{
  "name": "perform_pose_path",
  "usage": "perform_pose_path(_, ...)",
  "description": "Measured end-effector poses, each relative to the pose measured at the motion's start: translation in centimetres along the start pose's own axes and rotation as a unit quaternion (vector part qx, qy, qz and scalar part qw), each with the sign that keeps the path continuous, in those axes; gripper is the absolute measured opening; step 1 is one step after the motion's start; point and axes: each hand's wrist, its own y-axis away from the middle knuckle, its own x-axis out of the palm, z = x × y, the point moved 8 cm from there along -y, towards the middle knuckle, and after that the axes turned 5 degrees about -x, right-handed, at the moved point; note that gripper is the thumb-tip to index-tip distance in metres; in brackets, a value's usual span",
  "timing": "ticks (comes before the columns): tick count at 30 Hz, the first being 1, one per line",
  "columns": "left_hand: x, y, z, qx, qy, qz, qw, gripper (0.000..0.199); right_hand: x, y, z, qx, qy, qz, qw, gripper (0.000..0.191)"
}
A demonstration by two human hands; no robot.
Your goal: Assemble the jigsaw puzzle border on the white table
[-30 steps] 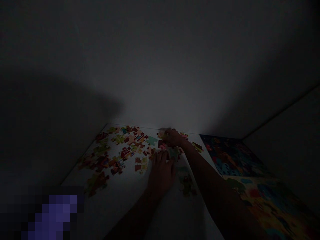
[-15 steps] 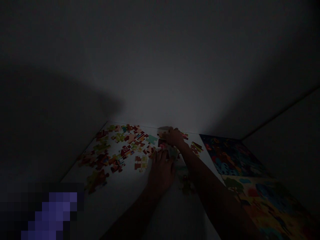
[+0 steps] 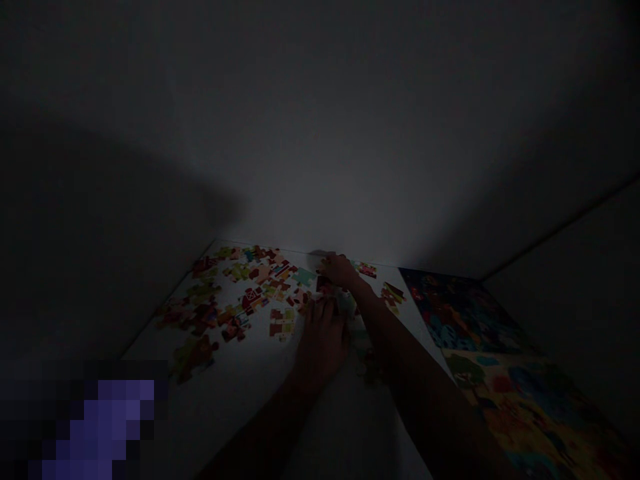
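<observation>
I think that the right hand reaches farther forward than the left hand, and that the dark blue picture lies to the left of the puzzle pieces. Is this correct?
No. The dark blue picture lies to the right of the puzzle pieces, as the head view shows. The right hand reaches farther forward than the left hand.

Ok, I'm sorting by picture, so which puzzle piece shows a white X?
The dark red piece, up and left of the left hand; its white crossed lines set it apart, with none clearly visible on the other pieces.
</observation>
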Motion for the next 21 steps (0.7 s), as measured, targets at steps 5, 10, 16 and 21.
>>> perform_pose_path(5, -0.1, 0.1, 0.0, 0.004, 0.003, -0.014, 1.0, 0.03, -0.4, 0.3, -1.6, 0.043, 0.015, -0.04, 0.998, 0.055)
perform_pose_path(10, -0.2, 0.0, -0.1, 0.004, 0.0, -0.018, 1.0, 0.029, -0.5, 0.8, -3.0, 0.064, 0.009, -0.033, 0.997, 0.05)
perform_pose_path(16, -0.2, -0.3, -0.2, 0.007, -0.014, -0.004, 1.0, 0.031, -0.8, 0.2, -3.6, 0.066, -0.015, -0.01, 0.998, 0.039)
perform_pose_path(21, -0.1, -0.3, -0.2, 0.01, -0.022, -0.008, 1.0, 0.029, -0.4, -0.2, -4.6, 0.09, -0.083, -0.022, 0.992, 0.041)
